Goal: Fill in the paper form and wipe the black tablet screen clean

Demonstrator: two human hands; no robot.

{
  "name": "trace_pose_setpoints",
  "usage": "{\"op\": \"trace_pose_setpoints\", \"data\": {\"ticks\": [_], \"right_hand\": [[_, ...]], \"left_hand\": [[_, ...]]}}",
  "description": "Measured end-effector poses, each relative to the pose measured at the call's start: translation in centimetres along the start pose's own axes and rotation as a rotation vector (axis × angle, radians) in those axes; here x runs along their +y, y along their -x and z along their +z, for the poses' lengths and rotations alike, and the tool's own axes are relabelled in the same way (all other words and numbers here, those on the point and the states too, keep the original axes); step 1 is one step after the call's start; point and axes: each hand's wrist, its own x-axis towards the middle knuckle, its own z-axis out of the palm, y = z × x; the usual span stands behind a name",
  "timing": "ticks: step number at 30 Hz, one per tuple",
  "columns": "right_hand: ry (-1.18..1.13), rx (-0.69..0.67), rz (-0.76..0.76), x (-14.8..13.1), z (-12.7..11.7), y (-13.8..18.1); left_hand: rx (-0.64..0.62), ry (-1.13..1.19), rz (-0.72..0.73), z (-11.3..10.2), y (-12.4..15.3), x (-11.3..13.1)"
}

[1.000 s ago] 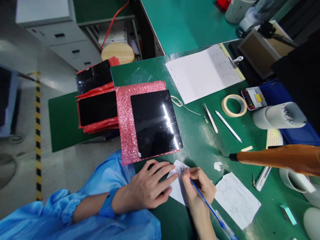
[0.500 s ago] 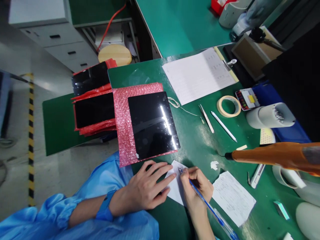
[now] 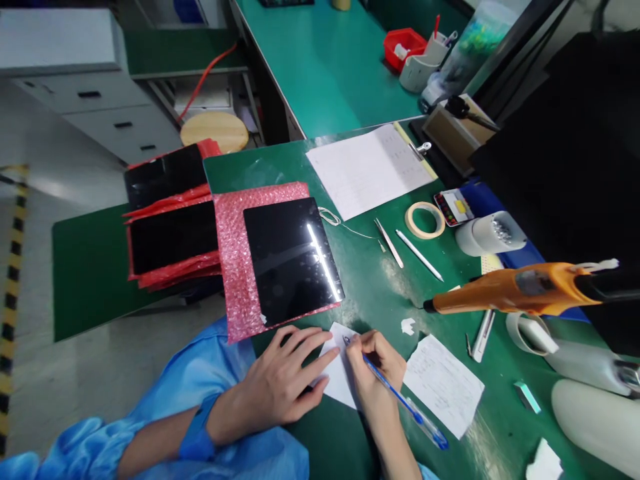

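1. Head view, fingers: the right hand (image 3: 377, 367) grips a slim clear-and-blue pen (image 3: 384, 382) between thumb and fingers, its tip on a small white paper slip (image 3: 343, 379). The left hand (image 3: 280, 380), palm down with fingers spread, grasps nothing; its fingertips rest on the slip's left part, so the slip lies between the two hands.
2. Head view, change: compared with half a second ago, the camera's aim has shifted, bringing more of the orange handheld tool (image 3: 500, 291) and the red plastic bin (image 3: 404, 41) into sight. Both hands keep their places around the slip.
3. Head view, surface: on the dark green tabletop (image 3: 363, 313), a glossy black rectangular panel (image 3: 290, 267) lies on pink bubble wrap (image 3: 233, 267), just beyond the left hand. A creased white handwritten sheet (image 3: 444, 387) lies beside the right hand.
4. Head view, room: a round wooden stool (image 3: 215, 131) stands near a pale drawer cabinet (image 3: 110, 100).
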Motion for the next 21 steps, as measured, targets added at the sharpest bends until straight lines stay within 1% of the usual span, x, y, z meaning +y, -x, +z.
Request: {"op": "trace_pose_setpoints", "data": {"ticks": [14, 21], "right_hand": [[0.017, 0.009, -0.015, 0.26, 0.01, 0.15], [0.023, 0.004, -0.016, -0.07, 0.01, 0.04]], "left_hand": [[0.023, -0.027, 0.022, -0.30, -0.37, 0.03], [0.027, -0.030, 0.024, -0.37, -0.42, 0.03]]}}
